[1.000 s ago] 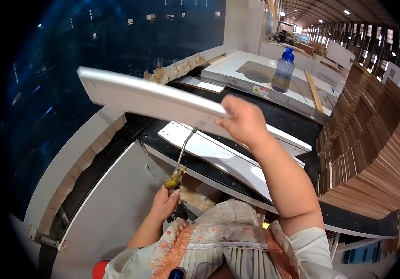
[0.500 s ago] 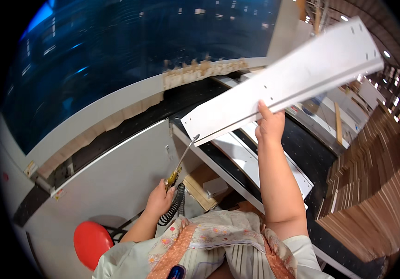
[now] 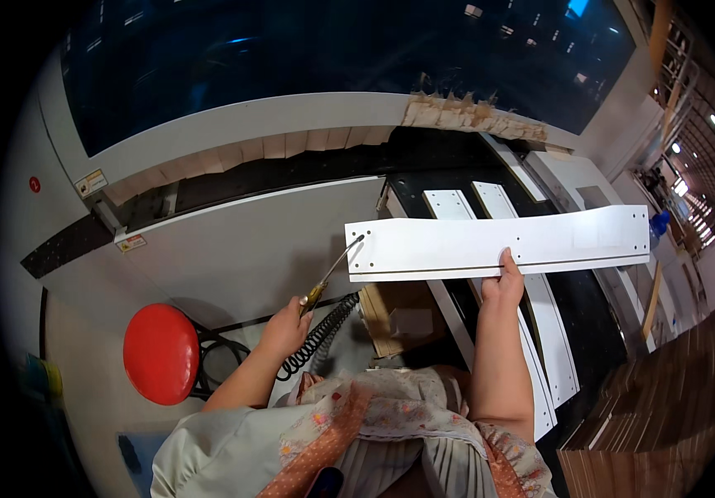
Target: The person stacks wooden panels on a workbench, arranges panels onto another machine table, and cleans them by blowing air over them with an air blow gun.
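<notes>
Fingers of your right hand (image 3: 503, 286) pinch the long white drilled panel (image 3: 499, 243), raised level over the black counter (image 3: 598, 349); left hand (image 3: 285, 326) grips a yellow-handled screwdriver (image 3: 330, 271), tip at the panel's left end. Fastening seemingly unfinished.

Dark window (image 3: 333, 58) above a pale grey machine casing (image 3: 241, 249). Red round stool (image 3: 161, 353) on the floor at left. Ceiling lights (image 3: 710, 120) far right.

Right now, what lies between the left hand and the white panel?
In the head view, only the screwdriver: the left hand grips its yellow handle, and the shaft's tip meets the white panel near its left end.
</notes>
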Action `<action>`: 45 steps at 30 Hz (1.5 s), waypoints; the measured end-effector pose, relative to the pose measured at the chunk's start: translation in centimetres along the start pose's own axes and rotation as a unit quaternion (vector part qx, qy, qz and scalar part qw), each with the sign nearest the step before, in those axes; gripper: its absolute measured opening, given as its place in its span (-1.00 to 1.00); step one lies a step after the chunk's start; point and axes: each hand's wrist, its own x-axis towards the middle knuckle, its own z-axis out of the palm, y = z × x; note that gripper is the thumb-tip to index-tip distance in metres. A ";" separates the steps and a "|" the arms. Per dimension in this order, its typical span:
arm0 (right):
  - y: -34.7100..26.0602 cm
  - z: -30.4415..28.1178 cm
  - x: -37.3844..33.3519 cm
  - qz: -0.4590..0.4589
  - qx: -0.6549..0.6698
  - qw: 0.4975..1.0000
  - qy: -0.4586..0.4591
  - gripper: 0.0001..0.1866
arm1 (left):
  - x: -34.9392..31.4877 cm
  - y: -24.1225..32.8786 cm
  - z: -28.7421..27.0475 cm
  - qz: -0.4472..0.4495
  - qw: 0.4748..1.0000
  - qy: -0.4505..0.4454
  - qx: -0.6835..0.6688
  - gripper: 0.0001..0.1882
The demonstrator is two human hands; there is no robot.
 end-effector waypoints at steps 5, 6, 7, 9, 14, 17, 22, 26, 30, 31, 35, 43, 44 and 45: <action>0.3 0.1 -0.8 0.032 -0.008 0.999 0.028 -0.52 | 1.3 -1.1 1.0 -0.025 0.997 -0.063 0.037 -0.64; 0.2 0.0 -0.9 0.037 -0.012 0.998 0.040 -0.52 | 1.5 -1.2 1.4 -0.027 0.996 -0.078 0.044 -0.64; 0.1 -0.2 -0.9 0.036 -0.012 0.998 0.041 -0.52 | 1.6 -1.1 1.8 -0.025 0.996 -0.080 0.043 -0.64; -0.2 -0.7 -0.7 0.008 -0.025 0.999 0.025 -0.52 | 1.8 -0.8 2.6 -0.031 0.991 -0.108 0.067 -0.64; -1.1 -1.8 -0.3 -0.025 -0.038 0.999 -0.003 -0.48 | 2.7 0.5 3.9 -0.021 0.986 -0.153 0.060 -0.57; -1.6 -2.4 0.3 -0.051 -0.054 0.997 -0.014 -0.44 | 2.9 0.9 4.3 -0.008 0.985 -0.160 0.069 -0.57; -2.1 -3.7 0.9 -0.080 -0.084 0.993 -0.016 -0.37 | 3.2 0.3 4.3 -0.014 0.987 -0.149 0.061 -0.57; -2.2 -4.5 0.9 -0.065 -0.086 0.993 -0.043 -0.39 | 3.6 0.2 4.5 0.007 0.991 -0.119 0.057 -0.56; -2.5 -5.3 1.5 -0.048 -0.069 0.996 -0.032 -0.41 | 3.9 0.6 3.9 0.011 0.990 -0.129 0.047 -0.56; -2.6 -5.3 1.5 -0.048 -0.071 0.996 -0.033 -0.41 | 3.7 0.6 3.9 0.011 0.991 -0.129 0.045 -0.56; -2.9 -5.3 1.5 -0.062 -0.076 0.995 -0.024 -0.40 | 3.2 -0.2 3.6 0.021 0.994 -0.102 0.027 -0.60; -3.0 -4.8 1.0 -0.047 -0.079 0.996 -0.001 -0.41 | 3.6 -0.8 4.3 0.012 0.994 -0.093 0.050 -0.65; -3.0 -4.9 1.0 -0.048 -0.079 0.996 0.003 -0.41 | 3.8 -0.7 4.2 0.005 0.994 -0.098 0.053 -0.65; -3.1 -5.0 1.1 -0.049 -0.078 0.996 0.008 -0.41 | 3.8 -0.6 4.2 -0.002 0.993 -0.103 0.056 -0.64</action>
